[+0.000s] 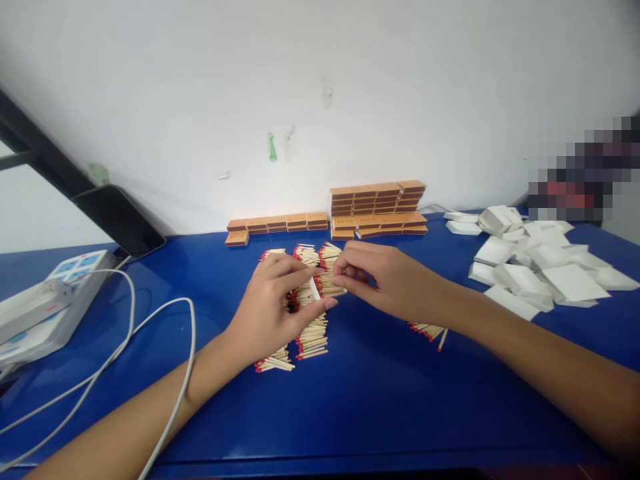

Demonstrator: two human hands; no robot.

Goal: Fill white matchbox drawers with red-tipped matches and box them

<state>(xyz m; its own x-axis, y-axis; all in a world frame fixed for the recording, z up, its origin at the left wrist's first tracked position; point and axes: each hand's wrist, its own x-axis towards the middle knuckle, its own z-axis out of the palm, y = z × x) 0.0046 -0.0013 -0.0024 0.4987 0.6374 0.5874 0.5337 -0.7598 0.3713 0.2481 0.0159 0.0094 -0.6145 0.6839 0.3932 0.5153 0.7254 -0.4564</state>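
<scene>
My left hand (273,303) is closed around a small white matchbox tray (315,288), held at its ends between thumb and fingers. Just to its right, my right hand (373,270) pinches its thumb and fingertips together on pale matchsticks (326,274) beside the tray; how many is hard to make out. Below both hands lie rows of red-tipped matches (313,337) on the blue table, partly hidden by my left hand. A smaller bunch of matches (429,331) shows under my right forearm.
Orange matchboxes stand along the wall in a low row (277,223) and a taller stack (377,200). White trays (530,260) are heaped at the right. On the left are a power strip (75,293), a dark phone-like slab (120,220) and a white cable (190,327) crossing my left forearm.
</scene>
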